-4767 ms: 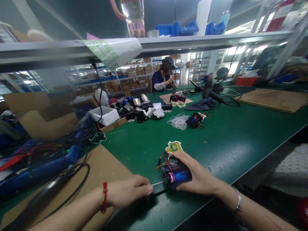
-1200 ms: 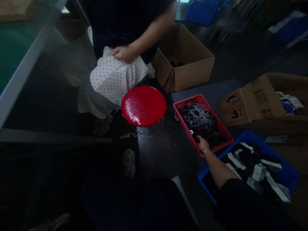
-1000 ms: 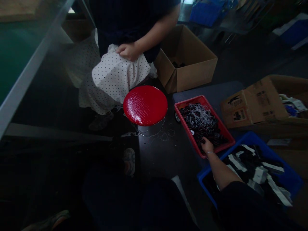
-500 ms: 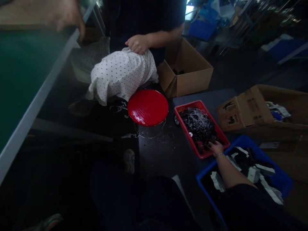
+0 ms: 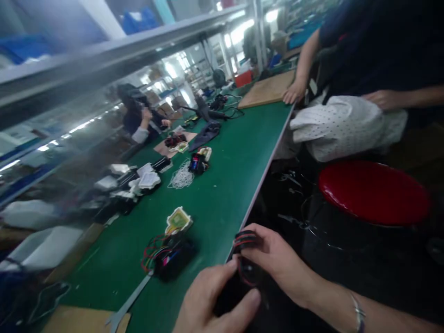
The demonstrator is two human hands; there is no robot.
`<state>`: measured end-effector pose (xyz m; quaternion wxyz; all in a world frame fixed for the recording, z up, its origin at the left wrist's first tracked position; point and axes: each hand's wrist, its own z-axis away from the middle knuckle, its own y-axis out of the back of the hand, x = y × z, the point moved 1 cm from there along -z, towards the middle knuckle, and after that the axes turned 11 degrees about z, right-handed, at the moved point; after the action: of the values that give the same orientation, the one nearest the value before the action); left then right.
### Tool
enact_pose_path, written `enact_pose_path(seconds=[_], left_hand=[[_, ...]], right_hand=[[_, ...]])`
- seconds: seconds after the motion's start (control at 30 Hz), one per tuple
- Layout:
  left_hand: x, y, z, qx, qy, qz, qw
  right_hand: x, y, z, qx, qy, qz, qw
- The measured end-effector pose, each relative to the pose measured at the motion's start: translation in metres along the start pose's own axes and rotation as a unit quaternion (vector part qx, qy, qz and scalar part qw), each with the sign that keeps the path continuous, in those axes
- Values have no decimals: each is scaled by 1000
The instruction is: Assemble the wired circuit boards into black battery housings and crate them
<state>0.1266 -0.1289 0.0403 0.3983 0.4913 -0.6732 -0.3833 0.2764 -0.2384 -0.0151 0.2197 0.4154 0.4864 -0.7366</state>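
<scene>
My right hand [image 5: 274,259] is closed on a small coiled bundle of black and red cable [image 5: 246,238] at the near edge of the green table [image 5: 222,203]. Beside it, my left hand [image 5: 217,296] has its thumb and index finger apart, the index fingertip at the bundle. Left of my hands lies a dark block with coloured wires [image 5: 173,259], blurred. Next to that sits a white housing with a yellow-green inside [image 5: 178,219]. A grey wrench [image 5: 130,300] lies in front of the block.
Further along are white string [image 5: 182,175], another wired unit [image 5: 199,162] and a pile of black-and-white parts [image 5: 142,180]. A red stool [image 5: 373,192] stands right of the table. Behind it, a co-worker holds dotted white cloth [image 5: 343,125]. Another person [image 5: 138,115] sits across the table.
The view has swung left from the floor bins to the table. My right hand has come from the red bin to the table edge with the cable bundle. My left hand has entered view.
</scene>
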Motion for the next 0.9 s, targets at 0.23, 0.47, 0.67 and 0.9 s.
enact_pose_path(seconds=[0.23,0.47,0.67,0.9], left_hand=[[-47,55,33,89,195,99,972],[-69,89,112,-81,473,246,842],[-60,72,135,-117,461,148,867],[-56,75,116,-206,451,139,857]], right_hand=[[9,-73,-85,-69,24,145,987],[-2,-46,-185,-64,178,614,766],[8,-49,-153,52,233,669,704],[19,-48,-150,38,160,663,730]])
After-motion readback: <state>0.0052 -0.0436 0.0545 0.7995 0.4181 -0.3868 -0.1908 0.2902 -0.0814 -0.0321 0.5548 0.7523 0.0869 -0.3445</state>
